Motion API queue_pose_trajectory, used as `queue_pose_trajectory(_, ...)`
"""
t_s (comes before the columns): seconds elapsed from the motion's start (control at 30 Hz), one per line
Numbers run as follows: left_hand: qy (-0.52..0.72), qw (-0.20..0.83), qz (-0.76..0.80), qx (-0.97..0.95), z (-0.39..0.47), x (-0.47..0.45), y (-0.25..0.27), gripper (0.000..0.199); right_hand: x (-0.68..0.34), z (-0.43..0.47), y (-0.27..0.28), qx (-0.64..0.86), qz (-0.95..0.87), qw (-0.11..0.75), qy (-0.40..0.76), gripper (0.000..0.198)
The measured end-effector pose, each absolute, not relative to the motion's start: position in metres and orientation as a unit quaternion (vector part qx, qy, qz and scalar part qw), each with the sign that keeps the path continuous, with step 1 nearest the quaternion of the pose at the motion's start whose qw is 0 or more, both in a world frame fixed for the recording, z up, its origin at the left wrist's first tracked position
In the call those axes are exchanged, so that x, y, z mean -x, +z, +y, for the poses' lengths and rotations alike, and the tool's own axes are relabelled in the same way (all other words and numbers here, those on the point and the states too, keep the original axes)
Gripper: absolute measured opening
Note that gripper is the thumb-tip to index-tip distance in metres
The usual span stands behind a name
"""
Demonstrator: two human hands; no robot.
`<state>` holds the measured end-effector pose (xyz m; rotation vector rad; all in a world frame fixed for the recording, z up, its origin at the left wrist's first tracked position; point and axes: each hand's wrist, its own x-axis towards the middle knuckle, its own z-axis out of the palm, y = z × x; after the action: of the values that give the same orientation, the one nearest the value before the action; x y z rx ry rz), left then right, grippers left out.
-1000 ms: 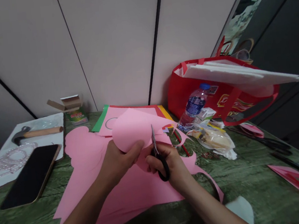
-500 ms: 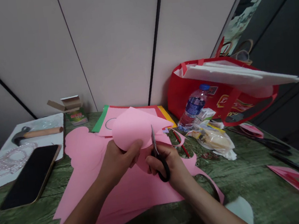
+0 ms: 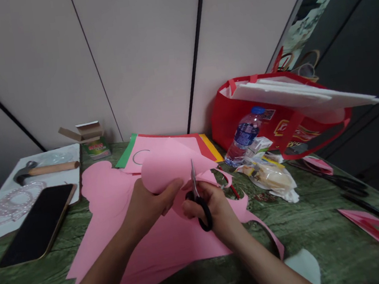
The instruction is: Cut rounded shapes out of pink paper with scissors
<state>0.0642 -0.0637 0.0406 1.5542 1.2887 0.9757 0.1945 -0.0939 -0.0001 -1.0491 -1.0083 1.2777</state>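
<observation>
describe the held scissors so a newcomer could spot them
Find the pink paper on the green table. Above it, the left hand holds a curved piece; beside that, the right hand holds the scissors. Black loops and grey blades set them apart from the surrounding pink.

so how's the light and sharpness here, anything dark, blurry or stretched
Head view: dim light, the far right going dark; the held pink paper brighter than the lower end of the pink sheets; scissors fairly crisp, but the pale piece near the bottom edge looks soft; the phone at left seems stretched, perhaps by a wide lens.
</observation>
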Motion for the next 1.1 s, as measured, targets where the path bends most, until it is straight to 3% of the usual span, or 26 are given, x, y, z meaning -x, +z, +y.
queue_pose_trajectory(1.1, 0.372, 0.43, 0.518, -0.639, -0.064, -0.061, 0.043, 0.04, -0.194, -0.094, 0.01, 0.466, -0.446, 0.567, 0.513, 0.021)
